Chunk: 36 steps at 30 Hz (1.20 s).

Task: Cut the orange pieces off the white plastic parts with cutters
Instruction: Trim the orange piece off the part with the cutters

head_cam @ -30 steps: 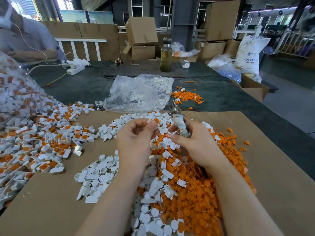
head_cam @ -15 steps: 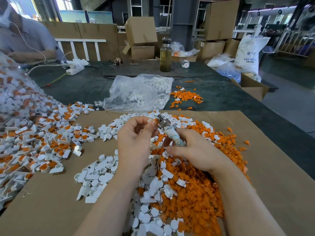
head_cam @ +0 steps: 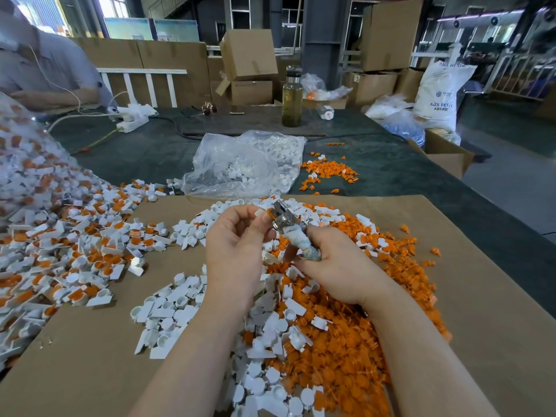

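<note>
My forearms cross heaped orange pieces [head_cam: 346, 350] on the worktop's near edge. My right hand [head_cam: 340, 266] clenches the cutters [head_cam: 296, 233], handles mostly hidden in my grip. My left hand [head_cam: 237, 239] pinches a white plastic part [head_cam: 261, 212] at the blades, largely covered by fingertips. Farther back lies a clear bag [head_cam: 243, 167].

The cutters [head_cam: 288, 227] have a metal head and handles wrapped in pale, worn tape; they point up and left, their tip meeting a small white plastic part [head_cam: 261, 212] with a bit of orange at the jaws. Uncut white parts with orange inserts [head_cam: 69, 245] lie heaped at the left. Trimmed white pieces [head_cam: 168, 311] spread over the brown cardboard [head_cam: 90, 356], beside a mound of cut orange pieces [head_cam: 340, 350].
</note>
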Motion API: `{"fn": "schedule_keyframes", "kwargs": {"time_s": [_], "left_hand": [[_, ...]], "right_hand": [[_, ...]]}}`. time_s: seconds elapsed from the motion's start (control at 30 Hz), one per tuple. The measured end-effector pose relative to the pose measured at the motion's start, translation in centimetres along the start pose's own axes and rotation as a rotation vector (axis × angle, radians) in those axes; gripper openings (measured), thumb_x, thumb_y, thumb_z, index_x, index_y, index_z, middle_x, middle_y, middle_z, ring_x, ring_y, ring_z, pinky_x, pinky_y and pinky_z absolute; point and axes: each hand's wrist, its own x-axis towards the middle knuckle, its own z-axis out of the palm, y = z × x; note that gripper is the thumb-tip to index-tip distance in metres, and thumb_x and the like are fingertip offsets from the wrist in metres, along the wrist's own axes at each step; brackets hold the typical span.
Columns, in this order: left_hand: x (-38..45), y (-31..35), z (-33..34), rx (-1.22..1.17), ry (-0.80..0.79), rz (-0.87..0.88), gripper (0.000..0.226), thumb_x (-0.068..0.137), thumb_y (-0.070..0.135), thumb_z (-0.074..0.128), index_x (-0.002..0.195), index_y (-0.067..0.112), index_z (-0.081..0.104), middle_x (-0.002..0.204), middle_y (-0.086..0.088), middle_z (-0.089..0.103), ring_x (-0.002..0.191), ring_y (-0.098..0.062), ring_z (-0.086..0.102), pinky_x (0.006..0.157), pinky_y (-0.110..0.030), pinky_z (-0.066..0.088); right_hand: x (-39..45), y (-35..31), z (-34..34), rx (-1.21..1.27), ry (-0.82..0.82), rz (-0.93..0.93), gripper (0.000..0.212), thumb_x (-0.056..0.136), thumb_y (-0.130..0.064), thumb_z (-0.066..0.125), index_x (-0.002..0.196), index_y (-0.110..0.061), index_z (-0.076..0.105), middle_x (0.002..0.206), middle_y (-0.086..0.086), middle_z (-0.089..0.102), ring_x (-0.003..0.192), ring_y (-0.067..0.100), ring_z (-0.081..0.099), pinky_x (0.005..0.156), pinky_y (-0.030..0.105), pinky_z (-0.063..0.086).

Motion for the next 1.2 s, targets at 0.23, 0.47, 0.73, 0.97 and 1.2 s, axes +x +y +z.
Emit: {"fn": "schedule_keyframes", "kwargs": {"time_s": [0.23, 0.47, 0.73, 0.97, 1.2], "left_hand": [[0.2, -0.1, -0.2, -0.002, -0.004, -0.036, 0.013, 0.093, 0.004, 0.063, 0.083, 0.012, 0.065, 0.06, 0.011, 0.066, 0.058, -0.001, 0.062, 0.061, -0.012, 0.051], [2.8, 0.3, -3.8, -0.46, 0.237, -0.442, 0.01, 0.093, 0.008, 0.061, 0.101, 0.005, 0.066, 0.088, -0.007, 0.078, 0.08, -0.013, 0.075, 0.063, -0.021, 0.059], [5.6, -0.6, -10.0, -1.007, 0.607, -0.496, 0.031, 0.104, 0.011, 0.043, 0.133, 0.007, 0.053, 0.097, -0.007, 0.075, 0.077, -0.011, 0.075, 0.068, -0.025, 0.061], [4.9, 0.0, -10.2, -1.111, 0.592, -0.382, 0.025, 0.099, 0.01, 0.053, 0.124, 0.007, 0.058, 0.105, -0.01, 0.073, 0.087, -0.014, 0.074, 0.075, -0.027, 0.061], [2.5, 1.4, -5.2, 0.012, -0.276, -0.421, 0.045, 0.059, 0.033, 0.083, 0.104, 0.028, 0.076, 0.098, 0.01, 0.073, 0.096, -0.013, 0.06, 0.086, -0.031, 0.047]], "right_hand": [[0.4, 0.7, 0.4, -0.089, 0.036, 0.014, 0.012, 0.091, -0.012, 0.058, 0.092, -0.025, 0.057, 0.076, -0.011, 0.059, 0.058, -0.001, 0.064, 0.044, 0.016, 0.045], [0.3, 1.3, 0.5, -0.341, 0.18, -0.004, 0.023, 0.087, -0.032, 0.062, 0.074, -0.036, 0.043, 0.07, -0.014, 0.053, 0.062, 0.001, 0.051, 0.049, 0.018, 0.029], [0.4, 2.0, 0.5, -0.436, 0.219, 0.027, 0.022, 0.087, -0.038, 0.06, 0.076, -0.035, 0.042, 0.072, -0.013, 0.055, 0.063, 0.005, 0.051, 0.048, 0.02, 0.029], [0.6, 2.3, 0.7, -0.477, 0.25, 0.031, 0.022, 0.087, -0.038, 0.06, 0.076, -0.035, 0.041, 0.07, -0.013, 0.054, 0.062, 0.006, 0.051, 0.047, 0.021, 0.03], [0.6, 1.6, 1.0, -0.415, 0.268, -0.041, 0.025, 0.086, -0.032, 0.063, 0.09, -0.03, 0.038, 0.072, -0.011, 0.054, 0.063, 0.007, 0.05, 0.049, 0.026, 0.037]]}}
